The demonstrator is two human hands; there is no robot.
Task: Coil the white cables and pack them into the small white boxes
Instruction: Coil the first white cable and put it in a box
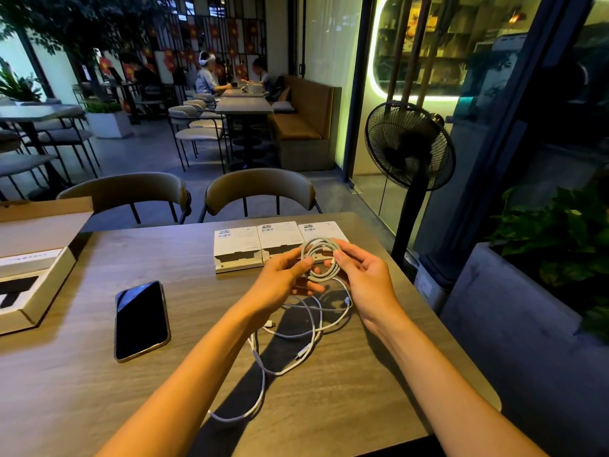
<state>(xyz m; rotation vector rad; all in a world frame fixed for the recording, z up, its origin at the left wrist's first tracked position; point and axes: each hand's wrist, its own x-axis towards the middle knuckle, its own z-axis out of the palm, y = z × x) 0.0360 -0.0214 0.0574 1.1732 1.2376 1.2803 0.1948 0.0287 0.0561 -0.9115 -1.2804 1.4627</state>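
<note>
A white cable wound into a small coil (319, 258) hangs above the wooden table (99, 390), held from both sides. My left hand (283, 282) pinches its left edge and my right hand (365, 278) grips its right edge. Loose white cables (296, 338) lie tangled on the table under my wrists, one strand trailing toward the near edge. Three small white boxes (237, 249) with barcode labels sit side by side just beyond the coil, flaps open toward me; the right one is partly hidden behind my hands.
A dark phone (140, 319) lies face up at my left. A larger open cardboard box (29, 275) stands at the far left edge. Two chairs (257, 189) face the table's far side. A black standing fan (408, 146) is off the right corner.
</note>
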